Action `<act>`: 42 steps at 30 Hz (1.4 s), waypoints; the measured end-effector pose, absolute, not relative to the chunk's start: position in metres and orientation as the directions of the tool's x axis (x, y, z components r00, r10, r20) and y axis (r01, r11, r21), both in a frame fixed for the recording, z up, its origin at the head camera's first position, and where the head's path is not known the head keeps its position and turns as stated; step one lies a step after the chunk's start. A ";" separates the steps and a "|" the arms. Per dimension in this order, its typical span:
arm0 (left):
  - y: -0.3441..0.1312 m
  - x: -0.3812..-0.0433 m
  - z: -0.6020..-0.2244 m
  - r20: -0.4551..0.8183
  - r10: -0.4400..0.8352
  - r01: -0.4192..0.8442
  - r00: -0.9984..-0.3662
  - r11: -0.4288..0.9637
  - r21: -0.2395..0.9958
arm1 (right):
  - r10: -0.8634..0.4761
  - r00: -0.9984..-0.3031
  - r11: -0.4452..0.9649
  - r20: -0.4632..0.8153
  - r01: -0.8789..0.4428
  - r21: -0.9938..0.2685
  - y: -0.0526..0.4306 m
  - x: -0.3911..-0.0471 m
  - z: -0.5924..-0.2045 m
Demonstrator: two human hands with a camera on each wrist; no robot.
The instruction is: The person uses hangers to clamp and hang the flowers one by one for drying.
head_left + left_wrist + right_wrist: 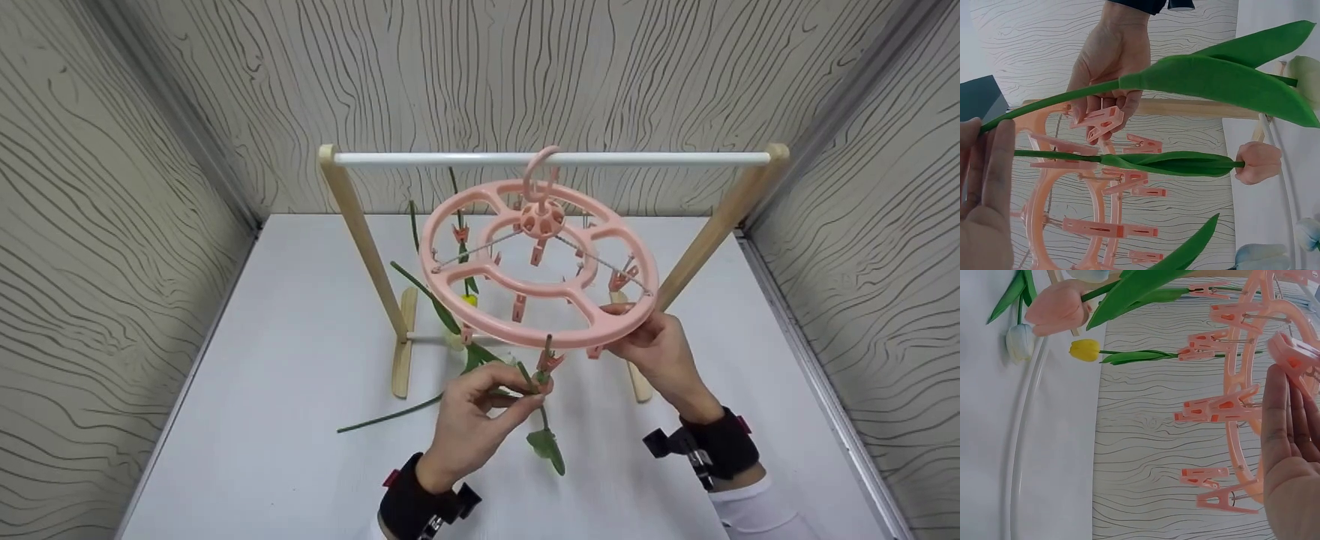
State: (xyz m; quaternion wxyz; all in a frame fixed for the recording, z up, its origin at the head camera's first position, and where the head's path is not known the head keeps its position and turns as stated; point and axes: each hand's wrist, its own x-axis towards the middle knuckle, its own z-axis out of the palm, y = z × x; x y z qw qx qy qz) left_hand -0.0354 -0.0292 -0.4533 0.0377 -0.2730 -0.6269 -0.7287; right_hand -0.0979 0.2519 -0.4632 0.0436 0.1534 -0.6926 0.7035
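Observation:
A pink round clip hanger (517, 330) hangs by its hook from a white rod (660, 158). My left hand (480, 416) pinches the end of a tulip stem (1055, 104) in front of the hanger; its broad green leaves (1224, 84) and a pale flower (1304, 79) extend away from the fingers. Beside it, a pink tulip (1259, 163) hangs head down, its stem in a hanger clip (1067, 164). My right hand (660, 356), at the hanger's right front rim, pinches a pink clip (1292, 354) with the fingers.
A yellow tulip (1084, 350) hangs from a clip at the back. Pale blue-white tulips (1019, 343) lie on the white table (285, 360). Wooden posts (364, 247) carry the rod on both sides, with flat feet (402, 367). Patterned panels (420, 82) enclose the table.

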 end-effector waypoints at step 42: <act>-0.028 -0.033 -0.444 0.525 0.253 0.512 -0.812 -0.123 0.850 | -0.221 -0.902 -0.132 0.371 -0.349 -0.928 0.216 -0.045 -0.461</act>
